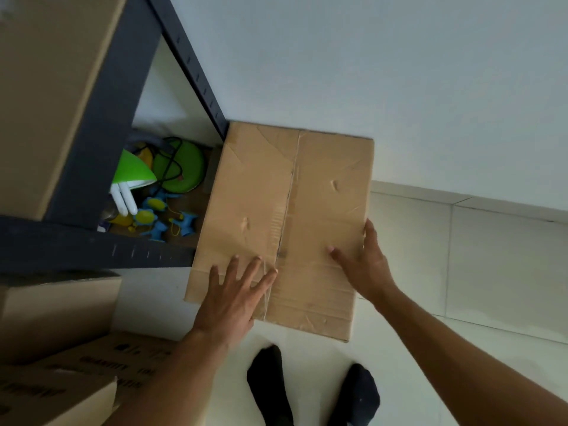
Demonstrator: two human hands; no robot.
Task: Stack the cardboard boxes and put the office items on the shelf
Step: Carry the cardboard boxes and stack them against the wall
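Nearest: two feet in dark socks [313, 392] on the pale tiled floor [491, 272], person standing over the work; printed cardboard boxes [76, 379] lie at lower left, one plain box above them, apparently waiting to be stacked

Left hand [233, 299] lies flat on the near part of the taped box [282, 222], fingers straight and spread, palm down, gripping nothing; judged to be pressing to steady or slide it; right hand [365, 265] sits at the box's right edge, thumb laid on the top face, fingers over the side; whether they curl round the edge cannot be told; likely there to guide the box square

Taped box stands on the floor just beside the dark shelf frame [101, 247], its far end close to the wall [368, 72]; flaps shut, tape along the centre seam, top dented

Farther: lower shelf holds a green lamp [135, 173], a green round item [181, 167] with a black cord, small blue and yellow pieces [163, 219]; another cardboard box [46, 87] sits on the upper shelf
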